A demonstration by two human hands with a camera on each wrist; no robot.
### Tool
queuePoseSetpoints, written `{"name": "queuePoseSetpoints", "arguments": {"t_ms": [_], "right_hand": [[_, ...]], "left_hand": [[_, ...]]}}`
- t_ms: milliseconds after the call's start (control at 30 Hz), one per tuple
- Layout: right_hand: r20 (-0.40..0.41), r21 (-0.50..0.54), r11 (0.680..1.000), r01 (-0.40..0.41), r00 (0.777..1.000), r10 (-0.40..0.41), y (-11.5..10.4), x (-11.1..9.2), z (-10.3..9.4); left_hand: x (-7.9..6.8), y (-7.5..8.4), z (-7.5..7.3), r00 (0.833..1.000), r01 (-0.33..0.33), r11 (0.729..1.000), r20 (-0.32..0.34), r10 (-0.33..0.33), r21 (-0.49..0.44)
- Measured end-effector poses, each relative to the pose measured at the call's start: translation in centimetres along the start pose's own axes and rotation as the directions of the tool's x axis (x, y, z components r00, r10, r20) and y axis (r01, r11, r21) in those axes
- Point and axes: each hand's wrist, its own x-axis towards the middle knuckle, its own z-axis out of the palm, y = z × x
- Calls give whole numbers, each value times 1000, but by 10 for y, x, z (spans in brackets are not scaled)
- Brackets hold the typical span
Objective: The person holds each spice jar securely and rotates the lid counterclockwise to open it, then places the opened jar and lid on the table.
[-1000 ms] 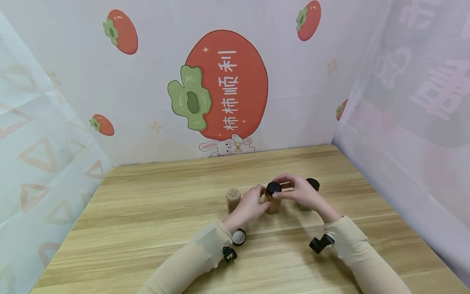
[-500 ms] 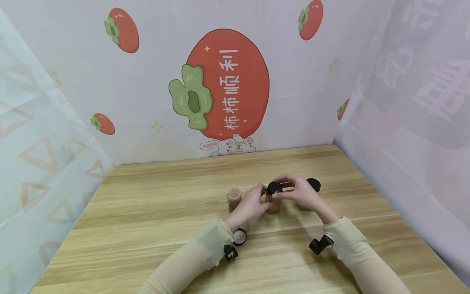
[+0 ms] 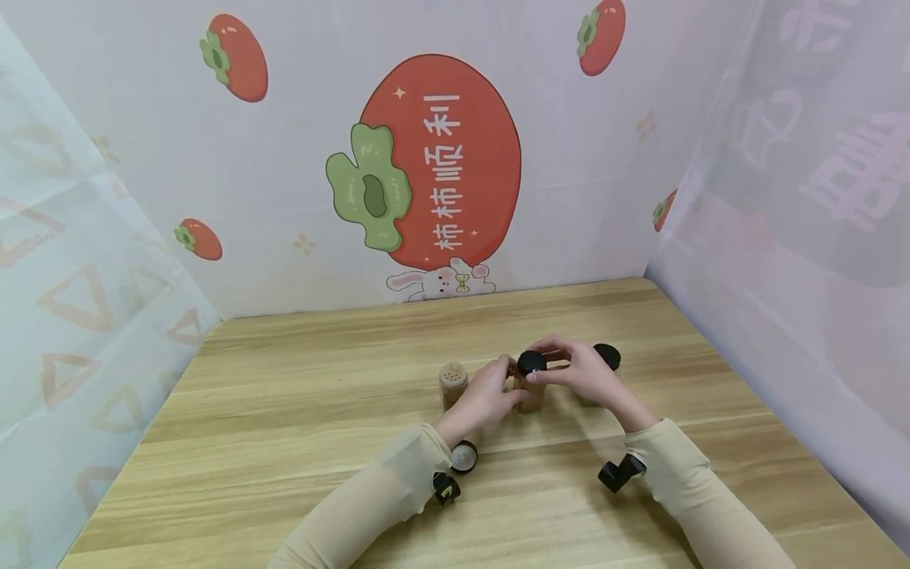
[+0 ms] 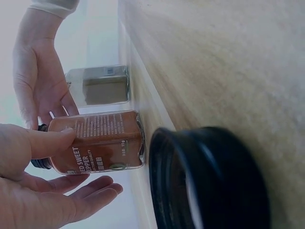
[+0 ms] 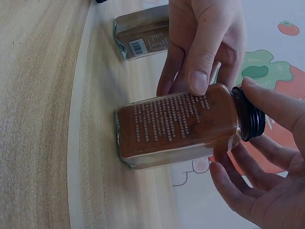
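A glass spice jar of red-brown powder [image 4: 102, 143], labelled red sweet pepper, stands upright on the table between both hands. My left hand [image 3: 485, 399] grips its body, with the thumb [image 5: 199, 78] against the printed side. At the jar's neck, my right hand [image 3: 586, 373] pinches the black lid [image 3: 532, 363] between thumb and fingers. Just left of my left hand is a second spice jar [image 3: 453, 378], its perforated shaker top uncovered. A loose black lid [image 3: 464, 457] lies with its hollow side up near my left wrist; it looms large in the left wrist view.
A third jar with a black lid [image 3: 607, 356] stands to the right, partly hidden behind my right hand. All of it rests on a wood-grain table [image 3: 320, 379]. Printed cloth [image 3: 569, 197] hangs along the back and sides.
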Motion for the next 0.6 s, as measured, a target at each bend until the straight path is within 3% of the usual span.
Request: {"name": "queuePoseSetpoints", "arguments": {"t_ms": [233, 600], "right_hand": [[12, 8, 1000, 1, 1000, -1, -27, -7, -5], [14, 11, 1000, -11, 1000, 11, -28, -7, -6]], "left_hand": [[3, -1, 0, 1000, 17, 999, -17, -17, 27], [2, 0, 0, 1000, -17, 999, -1, 17, 30]]}}
